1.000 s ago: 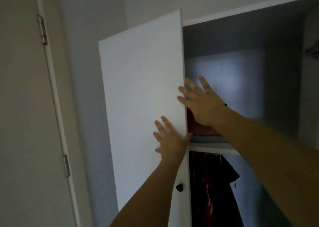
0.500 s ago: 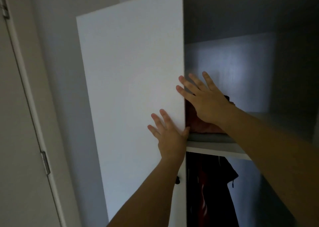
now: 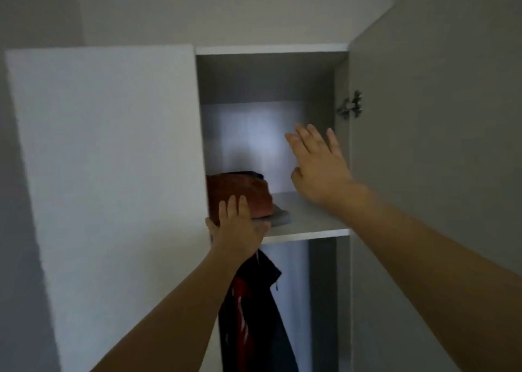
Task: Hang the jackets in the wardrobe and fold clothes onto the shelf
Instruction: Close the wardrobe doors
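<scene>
Head view, dim light, looking up into the wardrobe (image 3: 271, 50).

Far left: left door (image 3: 107, 188), white, swung partly across the opening; its lower edge runs out of frame and it hides the left part of the interior.

Left hand (image 3: 236, 224): fingers straight, laid against the front of the folded clothes (image 3: 240, 193) at the door's edge; thumb at the front lip of the shelf (image 3: 308, 231). It grips nothing. The palm side is hidden, so the exact contact is hard to judge.

Folded clothes: a reddish piece on top of a grey one (a darker piece seems to show at the back, not clear). The stack sits at the left end of the shelf, its left side hidden behind the door.

Below the shelf: a dark jacket (image 3: 254, 315) with red stripes hangs in the lower compartment; hanger and rail are not visible, and the bottom is cut off.

Right hand (image 3: 319, 168): raised in the upper compartment, fingers spread and straight, holding nothing, well apart from the left hand. Whether it touches the back panel cannot be told.

Far right: right door (image 3: 437, 173) open, metal hinge (image 3: 350, 108) at its inner edge, blurred.
</scene>
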A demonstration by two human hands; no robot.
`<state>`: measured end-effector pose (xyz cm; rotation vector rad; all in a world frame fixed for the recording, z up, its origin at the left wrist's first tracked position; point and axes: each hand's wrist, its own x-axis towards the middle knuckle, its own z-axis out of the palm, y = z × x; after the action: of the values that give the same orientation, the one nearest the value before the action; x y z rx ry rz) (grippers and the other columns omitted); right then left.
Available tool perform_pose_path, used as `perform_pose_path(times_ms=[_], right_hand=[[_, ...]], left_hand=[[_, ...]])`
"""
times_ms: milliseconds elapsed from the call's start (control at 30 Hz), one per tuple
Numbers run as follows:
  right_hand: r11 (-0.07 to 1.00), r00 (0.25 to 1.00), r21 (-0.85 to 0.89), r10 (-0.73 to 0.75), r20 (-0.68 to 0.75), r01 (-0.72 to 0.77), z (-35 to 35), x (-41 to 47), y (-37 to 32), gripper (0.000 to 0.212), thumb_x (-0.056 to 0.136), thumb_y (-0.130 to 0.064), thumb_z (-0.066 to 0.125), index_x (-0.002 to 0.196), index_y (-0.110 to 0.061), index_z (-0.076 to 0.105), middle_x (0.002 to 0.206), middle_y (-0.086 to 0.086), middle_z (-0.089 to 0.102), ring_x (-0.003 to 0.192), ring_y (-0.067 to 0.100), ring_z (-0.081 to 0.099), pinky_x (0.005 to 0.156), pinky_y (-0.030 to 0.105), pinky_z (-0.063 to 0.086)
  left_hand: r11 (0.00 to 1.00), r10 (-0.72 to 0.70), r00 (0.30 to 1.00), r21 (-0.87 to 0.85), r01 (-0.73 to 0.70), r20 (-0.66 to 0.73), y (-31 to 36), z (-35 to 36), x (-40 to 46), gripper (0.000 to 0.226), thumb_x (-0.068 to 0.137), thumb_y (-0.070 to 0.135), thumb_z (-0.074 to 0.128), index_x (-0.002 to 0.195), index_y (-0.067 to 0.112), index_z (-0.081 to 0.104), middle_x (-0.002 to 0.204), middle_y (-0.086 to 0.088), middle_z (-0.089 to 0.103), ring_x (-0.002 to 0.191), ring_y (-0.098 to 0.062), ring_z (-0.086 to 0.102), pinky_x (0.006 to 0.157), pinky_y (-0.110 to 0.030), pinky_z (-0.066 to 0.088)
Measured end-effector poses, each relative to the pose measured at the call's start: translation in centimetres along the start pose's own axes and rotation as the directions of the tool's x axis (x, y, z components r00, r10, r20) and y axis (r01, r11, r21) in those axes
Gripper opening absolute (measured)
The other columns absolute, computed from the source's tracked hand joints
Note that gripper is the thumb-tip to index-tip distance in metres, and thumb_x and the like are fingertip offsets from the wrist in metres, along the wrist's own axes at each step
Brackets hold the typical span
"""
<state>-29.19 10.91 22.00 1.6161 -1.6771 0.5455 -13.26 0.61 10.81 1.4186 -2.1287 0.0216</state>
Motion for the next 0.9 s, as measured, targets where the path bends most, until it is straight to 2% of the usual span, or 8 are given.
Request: perform_pose_path(times_ms=[233,400,500,567,600,667,800,900], right_hand=[[0.919,0.948,-0.245,0.274,-0.163,-0.308,-9.5,-11.0,7.4,0.068,0.090,-0.022,0.038,0.154,-0.012,0.015,0.163,0.010,0.001,0.149,0.026,-0.007,0.117,0.048,-0.015],[0.848,0.870,-0.305,0.308,-0.385,-0.434,-14.5,-16.6,10.0,0.077,0.083,-0.005,0.038,0.155,-0.010,0.010,0.162,0.015,-0.004,0.149,0.031,-0.009,0.120,0.047,-0.010],[0.801,0.734,0.014,0.555,-0.392,-0.598,-15.7,-17.7,11.2,0.071,0.088,-0.005,0.041,0.153,-0.012,0.013,0.155,0.015,0.023,0.144,0.032,0.020,0.120,0.042,0.013],[0.662,0.632,0.401,0.742,-0.225,-0.634,-16.4,-17.7,11.9,0.032,0.095,-0.015,0.045,0.127,-0.013,0.047,0.109,0.006,0.056,0.096,0.022,0.054,0.090,0.039,0.044],[0.578,0.594,0.512,0.790,-0.154,-0.636,-16.6,-17.7,12.2,0.008,0.096,-0.021,0.047,0.097,-0.014,0.052,0.086,0.001,0.053,0.074,0.017,0.049,0.073,0.036,0.042],[0.586,0.618,0.532,0.773,-0.141,-0.611,-16.6,-17.7,12.5,0.031,0.094,-0.027,0.054,0.070,-0.014,0.038,0.068,0.001,0.043,0.059,0.016,0.039,0.061,0.031,0.035],[0.648,0.739,0.608,0.658,-0.144,-0.459,-16.8,-18.0,11.0,0.045,0.093,-0.034,0.061,0.076,0.004,0.046,0.068,0.007,0.045,0.061,0.016,0.042,0.058,0.030,0.036],[0.634,0.804,0.690,0.581,-0.127,-0.349,-16.5,-18.0,8.5,0.043,0.094,-0.034,0.062,0.055,-0.019,0.047,0.053,-0.012,0.037,0.051,0.006,0.033,0.053,0.023,0.031]], left_hand=[[0.869,0.477,0.852,-0.264,-0.419,0.218,15.5,4.3,-7.4,0.105,0.084,0.075,0.046,0.156,0.016,-0.002,0.165,-0.004,0.000,0.150,-0.021,0.003,0.120,-0.052,0.007],[0.765,0.591,0.711,-0.545,-0.344,0.381,24.5,5.5,-15.5,0.139,0.054,0.095,0.051,0.152,0.026,-0.019,0.163,0.008,-0.014,0.151,-0.024,0.002,0.120,-0.055,0.009],[0.784,0.522,0.758,-0.569,-0.247,0.390,25.9,5.5,-16.5,0.149,0.043,0.098,0.054,0.152,0.026,-0.019,0.164,0.007,-0.010,0.151,-0.025,0.009,0.118,-0.056,0.018],[0.786,0.523,0.750,-0.569,-0.241,0.404,25.6,5.8,-16.1,0.153,0.039,0.100,0.054,0.151,0.027,-0.020,0.163,0.009,-0.010,0.151,-0.024,0.010,0.117,-0.056,0.020],[0.773,0.531,0.733,-0.596,-0.216,0.424,25.4,5.9,-15.9,0.154,0.039,0.099,0.056,0.151,0.029,-0.023,0.162,0.012,-0.015,0.151,-0.024,0.009,0.117,-0.054,0.022],[0.730,0.546,0.698,-0.672,-0.124,0.464,25.1,5.8,-15.9,0.155,0.039,0.096,0.062,0.149,0.031,-0.028,0.159,0.015,-0.025,0.151,-0.023,0.008,0.118,-0.048,0.023],[0.679,0.555,0.716,-0.728,-0.096,0.423,23.6,5.0,-16.3,0.158,0.032,0.099,0.056,0.150,0.033,-0.024,0.161,0.015,-0.010,0.149,-0.023,0.015,0.117,-0.044,0.028],[0.669,0.588,0.721,-0.721,-0.178,0.368,20.4,4.2,-16.4,0.146,0.037,0.100,0.055,0.151,0.041,-0.014,0.160,0.019,0.005,0.147,-0.021,0.022,0.114,-0.046,0.033]])
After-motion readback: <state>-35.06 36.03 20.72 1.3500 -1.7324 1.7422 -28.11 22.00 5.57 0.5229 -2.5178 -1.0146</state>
